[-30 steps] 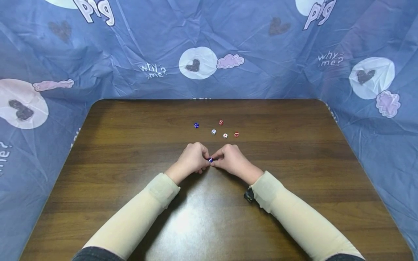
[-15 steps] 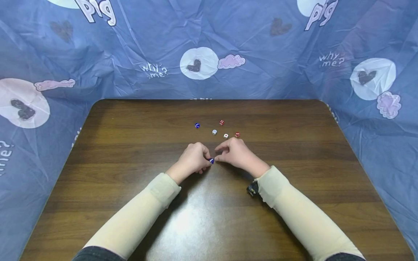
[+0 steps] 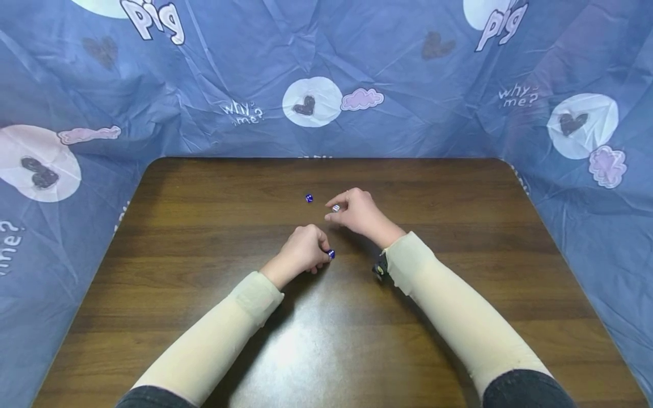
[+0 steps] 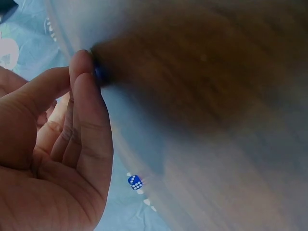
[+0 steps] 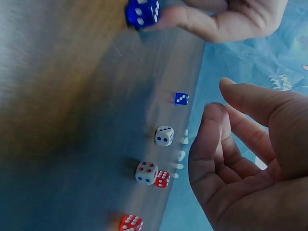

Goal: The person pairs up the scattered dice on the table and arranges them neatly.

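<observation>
My left hand (image 3: 301, 249) pinches a blue die (image 3: 331, 254) with white dots between thumb and fingertips, low over the table's middle. The right wrist view shows this die (image 5: 142, 13) at the left fingertip. My right hand (image 3: 359, 212) reaches over the loose dice, thumb and forefinger parted on either side of a white die (image 3: 335, 208) in the head view. Another blue die (image 3: 309, 198) lies to its left. The right hand covers the other dice in the head view; the right wrist view shows a white die (image 5: 146, 173) with red dots and two red dice (image 5: 131, 223).
The brown wooden table (image 3: 204, 283) has rounded far corners. A blue patterned cloth (image 3: 255, 62) hangs behind and beside it. A small black device (image 3: 380, 267) sits at the right wrist, under the pale sleeve (image 3: 439, 294).
My right hand has let go of the blue die and moved away, up to the loose dice. The left hand keeps its pinch on the blue die, nearly still.
</observation>
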A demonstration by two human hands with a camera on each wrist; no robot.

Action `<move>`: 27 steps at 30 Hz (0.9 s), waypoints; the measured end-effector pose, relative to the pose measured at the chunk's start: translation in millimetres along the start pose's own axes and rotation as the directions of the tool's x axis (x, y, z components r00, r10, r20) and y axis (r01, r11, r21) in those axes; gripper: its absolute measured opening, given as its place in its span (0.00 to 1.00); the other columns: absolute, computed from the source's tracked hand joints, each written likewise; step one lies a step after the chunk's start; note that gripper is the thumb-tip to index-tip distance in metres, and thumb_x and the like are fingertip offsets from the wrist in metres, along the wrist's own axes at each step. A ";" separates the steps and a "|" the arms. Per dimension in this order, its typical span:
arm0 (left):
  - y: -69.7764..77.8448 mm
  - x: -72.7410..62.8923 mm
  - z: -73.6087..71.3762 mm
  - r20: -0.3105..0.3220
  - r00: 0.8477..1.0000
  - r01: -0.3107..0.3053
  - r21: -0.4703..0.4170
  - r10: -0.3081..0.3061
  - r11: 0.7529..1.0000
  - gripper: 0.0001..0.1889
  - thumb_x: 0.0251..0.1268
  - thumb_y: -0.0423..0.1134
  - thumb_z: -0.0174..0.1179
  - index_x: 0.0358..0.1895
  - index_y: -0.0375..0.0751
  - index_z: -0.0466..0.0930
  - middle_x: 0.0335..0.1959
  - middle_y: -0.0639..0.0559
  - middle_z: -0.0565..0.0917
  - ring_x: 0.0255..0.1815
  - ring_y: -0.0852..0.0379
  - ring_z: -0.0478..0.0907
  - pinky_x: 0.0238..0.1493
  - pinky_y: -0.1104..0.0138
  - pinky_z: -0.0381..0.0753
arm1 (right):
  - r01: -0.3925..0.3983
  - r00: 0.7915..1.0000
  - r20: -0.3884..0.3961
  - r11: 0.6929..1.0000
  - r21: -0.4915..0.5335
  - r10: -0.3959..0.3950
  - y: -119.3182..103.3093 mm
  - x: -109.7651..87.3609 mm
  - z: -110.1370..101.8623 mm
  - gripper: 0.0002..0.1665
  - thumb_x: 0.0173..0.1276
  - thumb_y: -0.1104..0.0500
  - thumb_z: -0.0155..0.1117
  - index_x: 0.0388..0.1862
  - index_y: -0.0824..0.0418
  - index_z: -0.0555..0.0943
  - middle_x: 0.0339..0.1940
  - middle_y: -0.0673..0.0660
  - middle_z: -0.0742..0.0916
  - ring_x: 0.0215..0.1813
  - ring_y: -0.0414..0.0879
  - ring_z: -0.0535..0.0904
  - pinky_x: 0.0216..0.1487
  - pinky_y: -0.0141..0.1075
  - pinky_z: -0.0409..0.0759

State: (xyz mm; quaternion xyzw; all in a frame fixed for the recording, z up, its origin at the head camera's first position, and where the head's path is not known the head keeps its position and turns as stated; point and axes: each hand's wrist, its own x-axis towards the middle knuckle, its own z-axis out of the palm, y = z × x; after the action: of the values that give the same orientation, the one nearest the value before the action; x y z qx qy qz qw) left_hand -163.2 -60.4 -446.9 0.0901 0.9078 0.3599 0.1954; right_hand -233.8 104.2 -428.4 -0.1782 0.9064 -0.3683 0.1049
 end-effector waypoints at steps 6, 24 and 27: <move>-1.0 -0.6 -0.6 0.012 1.000 0.009 -0.022 -0.008 1.000 0.08 0.60 0.28 0.72 0.26 0.40 0.86 0.15 0.49 0.83 0.15 0.53 0.83 0.16 0.67 0.83 | -0.033 0.999 0.009 0.999 -0.019 0.034 -5.1 25.1 0.6 0.17 0.66 0.57 0.76 0.53 0.61 0.88 0.21 0.56 0.86 0.25 0.48 0.81 0.29 0.38 0.78; -3.7 -1.2 0.0 -0.002 1.000 0.015 -0.029 -0.015 0.999 0.08 0.59 0.29 0.73 0.25 0.41 0.85 0.14 0.49 0.83 0.14 0.53 0.83 0.14 0.67 0.82 | -0.011 0.991 0.132 0.991 -0.133 0.029 -14.1 81.3 5.3 0.21 0.64 0.52 0.78 0.53 0.59 0.88 0.55 0.54 0.88 0.51 0.47 0.81 0.53 0.39 0.80; -2.8 -2.4 -1.6 -0.012 1.000 0.014 -0.031 -0.015 0.999 0.09 0.58 0.29 0.74 0.25 0.41 0.85 0.14 0.49 0.83 0.14 0.52 0.83 0.14 0.67 0.82 | 0.014 0.990 0.144 0.987 -0.160 0.009 -15.0 86.8 5.4 0.20 0.64 0.51 0.77 0.51 0.60 0.89 0.52 0.54 0.89 0.54 0.47 0.81 0.55 0.39 0.79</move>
State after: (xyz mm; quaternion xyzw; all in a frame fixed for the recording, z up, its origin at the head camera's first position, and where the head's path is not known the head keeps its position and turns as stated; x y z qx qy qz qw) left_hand -161.7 -64.1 -447.1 0.0784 0.9040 0.3729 0.1939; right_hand -307.7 56.0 -426.7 -0.2133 0.9229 -0.2806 0.1549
